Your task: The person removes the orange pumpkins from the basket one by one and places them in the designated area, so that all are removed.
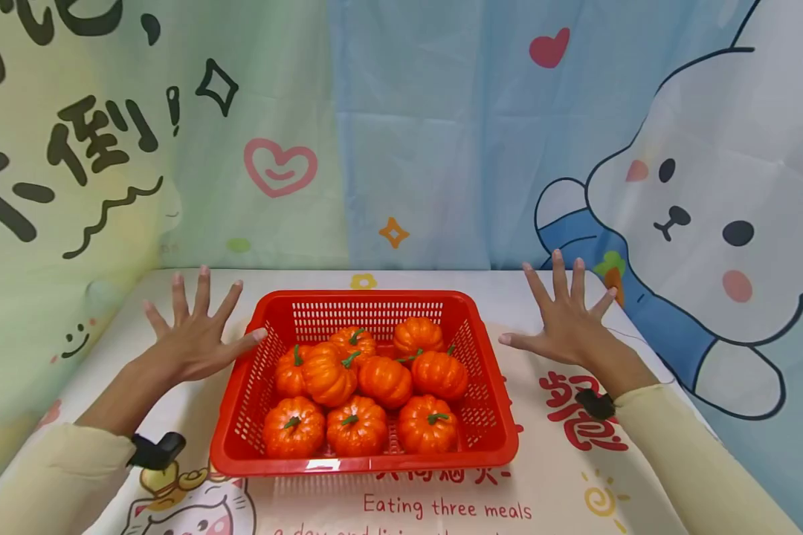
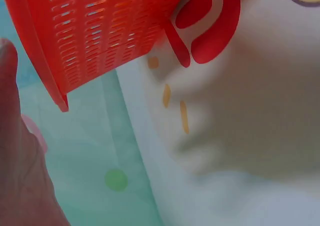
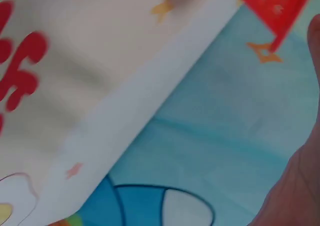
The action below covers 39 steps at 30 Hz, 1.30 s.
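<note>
Left hand [image 1: 197, 342] splayed, right hand [image 1: 567, 325] likewise, both thumbs [image 1: 246, 345] angled inward, arms [image 1: 127, 394] stretched forward, well apart

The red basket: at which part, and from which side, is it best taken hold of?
Probably by the basket rim, at its left and right ends together, coming from outside: it juts outward like a lip there, and the pumpkins lie inside without covering it.

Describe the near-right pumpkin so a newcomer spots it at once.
On the table sits a red slotted basket. In the row of three along its near wall, the near-right pumpkin is the orange one at the right end. A visible gap separates it from the middle pumpkin, which nearly meets the left pumpkin.
</note>
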Each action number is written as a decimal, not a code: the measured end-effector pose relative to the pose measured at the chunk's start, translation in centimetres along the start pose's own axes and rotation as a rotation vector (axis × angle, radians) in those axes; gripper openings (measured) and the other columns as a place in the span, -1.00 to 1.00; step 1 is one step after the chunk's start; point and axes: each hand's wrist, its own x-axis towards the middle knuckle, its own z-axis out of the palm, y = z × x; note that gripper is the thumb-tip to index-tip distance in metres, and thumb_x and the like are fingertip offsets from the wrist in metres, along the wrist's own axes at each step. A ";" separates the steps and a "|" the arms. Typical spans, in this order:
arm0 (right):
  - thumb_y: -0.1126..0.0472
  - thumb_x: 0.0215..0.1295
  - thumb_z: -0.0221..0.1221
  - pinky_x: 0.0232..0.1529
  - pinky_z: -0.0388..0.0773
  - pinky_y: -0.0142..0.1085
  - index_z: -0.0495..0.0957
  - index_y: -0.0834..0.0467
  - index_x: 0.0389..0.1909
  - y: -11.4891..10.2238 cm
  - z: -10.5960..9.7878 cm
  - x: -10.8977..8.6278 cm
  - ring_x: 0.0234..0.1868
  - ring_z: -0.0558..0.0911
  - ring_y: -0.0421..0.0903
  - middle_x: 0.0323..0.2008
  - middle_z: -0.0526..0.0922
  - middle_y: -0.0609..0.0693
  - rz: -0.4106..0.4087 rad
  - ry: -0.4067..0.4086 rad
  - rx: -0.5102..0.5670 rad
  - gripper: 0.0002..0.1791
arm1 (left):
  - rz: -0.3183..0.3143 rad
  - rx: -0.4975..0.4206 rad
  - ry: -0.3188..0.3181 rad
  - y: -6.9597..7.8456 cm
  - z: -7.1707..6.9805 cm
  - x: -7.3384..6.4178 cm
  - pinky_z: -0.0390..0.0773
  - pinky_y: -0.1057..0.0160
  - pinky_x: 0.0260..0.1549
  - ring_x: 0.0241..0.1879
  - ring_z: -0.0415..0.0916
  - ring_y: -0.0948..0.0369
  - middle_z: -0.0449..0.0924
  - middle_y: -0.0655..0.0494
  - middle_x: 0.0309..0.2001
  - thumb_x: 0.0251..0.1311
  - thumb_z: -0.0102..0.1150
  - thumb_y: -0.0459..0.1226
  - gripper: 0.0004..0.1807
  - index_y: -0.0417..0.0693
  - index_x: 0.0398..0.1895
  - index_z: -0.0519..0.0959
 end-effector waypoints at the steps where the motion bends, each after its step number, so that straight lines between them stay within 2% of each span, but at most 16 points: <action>1: -0.55 0.00 0.10 0.00 -0.62 0.54 -0.32 0.02 0.55 -0.4 -0.3 0.0 0.38 -0.65 0.32 0.44 -0.71 0.16 -0.012 0.008 0.016 0.29 | 0.000 -0.026 0.009 -0.1 0.2 0.0 -0.76 -0.53 -0.06 0.30 -0.92 -0.32 -0.76 -0.29 0.44 0.21 -0.26 0.41 0.05 0.01 0.55 -0.29; 6: -0.45 0.02 0.19 0.10 -0.55 0.51 -0.21 0.03 0.56 -2.5 -1.7 0.0 0.43 -0.56 0.29 0.48 -0.61 0.18 -0.093 0.024 0.099 0.24 | 0.006 -0.160 0.015 -0.2 1.2 -0.2 -0.59 -0.56 0.05 0.34 -0.78 -0.37 -0.66 -0.33 0.45 0.30 -0.28 0.33 -0.01 -0.02 0.55 -0.33; 8: -0.41 0.03 0.24 0.16 -0.47 0.50 -0.17 0.02 0.56 -3.3 -2.0 0.0 0.45 -0.50 0.27 0.50 -0.54 0.20 -0.137 0.015 0.128 0.22 | 0.009 -0.220 0.005 -0.1 1.5 -0.3 -0.54 -0.57 0.07 0.35 -0.74 -0.38 -0.64 -0.35 0.45 0.33 -0.29 0.29 -0.03 -0.05 0.54 -0.35; 9: -0.39 0.02 0.26 0.16 -0.38 0.51 -0.13 0.00 0.55 -3.6 -2.2 0.0 0.46 -0.47 0.25 0.51 -0.50 0.19 -0.155 0.003 0.151 0.20 | 0.010 -0.259 -0.002 0.0 1.7 -0.4 -0.52 -0.57 0.08 0.35 -0.72 -0.39 -0.63 -0.36 0.45 0.35 -0.30 0.27 -0.05 -0.07 0.54 -0.35; 11: -0.34 0.03 0.30 0.20 -0.13 0.48 -0.06 0.00 0.54 -4.3 -2.4 0.0 0.48 -0.36 0.25 0.52 -0.42 0.19 -0.192 -0.028 0.216 0.16 | 0.011 -0.364 -0.018 0.1 1.8 -0.5 -0.46 -0.56 0.11 0.36 -0.67 -0.39 -0.60 -0.38 0.45 0.40 -0.33 0.22 -0.08 -0.12 0.54 -0.35; 14: -0.28 0.07 0.33 0.14 0.23 0.39 0.08 0.02 0.51 -5.1 -2.7 0.0 0.48 -0.19 0.25 0.53 -0.29 0.16 -0.228 -0.103 0.340 0.06 | -0.006 -0.566 -0.068 0.2 2.1 -0.5 -0.30 -0.55 0.15 0.39 -0.51 -0.40 -0.51 -0.40 0.47 0.46 -0.42 0.18 -0.13 -0.18 0.52 -0.39; 15: -0.26 0.09 0.32 0.09 0.30 0.37 0.12 0.04 0.50 -5.4 -2.7 0.0 0.47 -0.11 0.26 0.53 -0.22 0.17 -0.234 -0.133 0.377 0.02 | -0.010 -0.635 -0.083 0.2 2.2 -0.5 -0.26 -0.53 0.16 0.40 -0.47 -0.40 -0.49 -0.41 0.47 0.47 -0.44 0.17 -0.13 -0.20 0.52 -0.41; 18: -0.20 0.16 0.31 0.11 0.41 0.23 0.25 0.12 0.43 -6.2 -2.9 0.0 0.41 0.14 0.24 0.46 0.09 0.18 -0.268 -0.212 0.471 -0.11 | -0.008 -0.795 -0.121 0.2 2.8 -0.6 -0.01 -0.45 0.19 0.40 -0.24 -0.39 -0.39 -0.40 0.48 0.49 -0.50 0.16 -0.15 -0.24 0.50 -0.44; 21: -0.12 0.20 0.31 0.06 0.52 0.09 0.35 0.18 0.35 -6.9 -2.7 0.0 0.27 0.36 0.21 0.31 0.37 0.19 -0.301 -0.278 0.534 -0.22 | 0.016 -0.889 -0.129 0.3 3.3 -0.9 0.27 -0.26 0.20 0.27 0.14 -0.28 -0.11 -0.41 0.39 0.49 -0.53 0.16 -0.17 -0.28 0.50 -0.36; 23: -0.06 0.22 0.32 0.01 0.58 0.00 0.39 0.21 0.31 -7.2 -2.4 0.0 0.20 0.43 0.19 0.24 0.44 0.19 -0.322 -0.307 0.565 -0.28 | 0.025 -0.940 -0.134 0.4 3.6 -1.0 0.49 -0.09 0.08 0.07 0.36 -0.14 0.11 -0.36 0.24 0.49 -0.54 0.16 -0.19 -0.26 0.50 -0.28; 26: -0.04 0.20 0.33 -0.05 0.62 -0.10 0.41 0.21 0.30 -7.8 -2.1 0.2 0.18 0.46 0.17 0.21 0.48 0.19 -0.324 -0.349 0.580 -0.30 | 0.015 -1.034 -0.145 0.5 3.9 -1.0 0.62 0.10 -0.12 -0.15 0.48 0.06 0.25 -0.28 0.08 0.48 -0.53 0.19 -0.23 -0.18 0.49 -0.16; 29: 0.01 0.20 0.34 -0.05 0.62 -0.13 0.42 0.22 0.29 -8.3 -1.7 0.5 0.17 0.47 0.15 0.20 0.50 0.18 -0.341 -0.376 0.571 -0.31 | 0.000 -1.149 -0.155 0.6 4.2 -1.1 0.67 0.08 -0.21 -0.18 0.57 0.10 0.33 -0.32 0.10 0.47 -0.50 0.20 -0.25 -0.10 0.49 -0.08; 32: 0.09 0.20 0.35 -0.05 0.62 -0.16 0.43 0.22 0.28 -8.8 -1.5 0.7 0.13 0.50 0.12 0.15 0.54 0.16 -0.351 -0.399 0.549 -0.35 | -0.005 -1.178 -0.153 0.8 4.2 -1.2 0.67 0.05 -0.25 -0.21 0.60 0.10 0.37 -0.33 0.09 0.47 -0.49 0.20 -0.26 -0.08 0.49 -0.06; 39: 0.21 0.16 0.38 -0.09 0.64 -0.18 0.49 0.19 0.24 -9.7 -0.9 0.9 0.09 0.52 0.08 0.08 0.58 0.11 -0.338 -0.440 0.472 -0.40 | -0.019 -1.042 -0.125 1.3 3.9 -1.4 0.69 0.08 -0.38 -0.38 0.61 0.05 0.49 -0.25 -0.15 0.49 -0.51 0.17 -0.28 -0.18 0.43 0.06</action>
